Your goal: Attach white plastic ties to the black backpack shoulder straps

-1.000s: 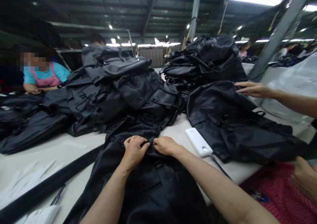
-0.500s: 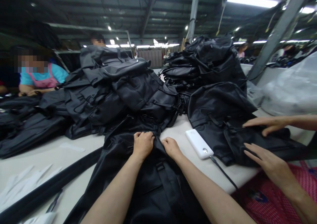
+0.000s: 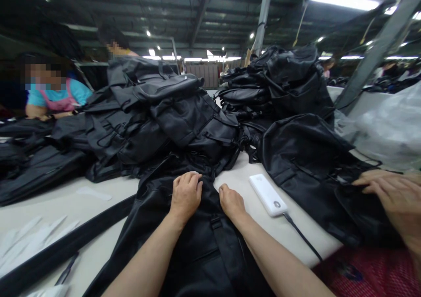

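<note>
A black backpack (image 3: 184, 253) lies flat on the pale table (image 3: 98, 240) right in front of me. My left hand (image 3: 186, 195) rests on its upper part with the fingers curled down into the fabric. My right hand (image 3: 231, 201) sits beside it, closed on the bag's edge near a strap buckle. The two hands are a short gap apart at the top of the bag.
A white power bank (image 3: 268, 195) with a black cable lies just right of my hands. Heaps of black backpacks (image 3: 164, 113) fill the table behind. A co-worker's hands (image 3: 391, 192) press another bag (image 3: 315, 165) at right. A person in teal (image 3: 55, 97) sits far left. White strips (image 3: 29, 235) lie at left.
My hands have drawn slightly apart and slid down the bag. The co-worker's hands at right moved from the far side of their bag toward its near right end.
</note>
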A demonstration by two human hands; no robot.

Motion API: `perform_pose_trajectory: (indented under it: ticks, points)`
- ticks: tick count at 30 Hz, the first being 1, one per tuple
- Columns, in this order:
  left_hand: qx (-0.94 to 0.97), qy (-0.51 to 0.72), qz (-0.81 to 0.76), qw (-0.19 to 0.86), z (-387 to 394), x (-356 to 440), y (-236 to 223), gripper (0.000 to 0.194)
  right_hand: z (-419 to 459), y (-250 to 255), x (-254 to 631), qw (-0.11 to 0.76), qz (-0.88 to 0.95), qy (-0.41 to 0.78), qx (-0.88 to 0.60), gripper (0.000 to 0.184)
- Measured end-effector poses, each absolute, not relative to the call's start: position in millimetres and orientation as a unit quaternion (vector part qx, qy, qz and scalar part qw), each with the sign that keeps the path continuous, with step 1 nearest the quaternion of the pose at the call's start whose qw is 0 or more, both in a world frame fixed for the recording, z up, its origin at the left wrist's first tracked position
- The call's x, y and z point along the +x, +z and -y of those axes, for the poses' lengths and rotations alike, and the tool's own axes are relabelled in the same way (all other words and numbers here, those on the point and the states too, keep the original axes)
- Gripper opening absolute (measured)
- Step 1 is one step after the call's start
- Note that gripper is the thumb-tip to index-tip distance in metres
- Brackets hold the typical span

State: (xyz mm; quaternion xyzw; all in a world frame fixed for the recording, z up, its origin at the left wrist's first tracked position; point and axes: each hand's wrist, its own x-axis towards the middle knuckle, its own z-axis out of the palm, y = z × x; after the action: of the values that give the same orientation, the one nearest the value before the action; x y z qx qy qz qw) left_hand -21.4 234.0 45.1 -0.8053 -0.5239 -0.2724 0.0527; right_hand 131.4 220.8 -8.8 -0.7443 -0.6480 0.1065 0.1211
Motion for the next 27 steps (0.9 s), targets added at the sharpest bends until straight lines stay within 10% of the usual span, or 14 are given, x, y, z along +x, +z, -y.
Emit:
perform_pose_trajectory:
  ticks: [13,27]
  points:
    - [-0.839,-0.164,0.518,0.044,-217.5,-61.2,6.9,0.064,-218.8,0.2,135.7,0.032,0.676,0.096,-0.730,0.028]
    - [-0.532,-0.421,0.728,-0.103,-211.1,-166.8,42.4,0.027,-244.9,23.7,103.7,0.192,0.690,0.098,-0.691,0.041]
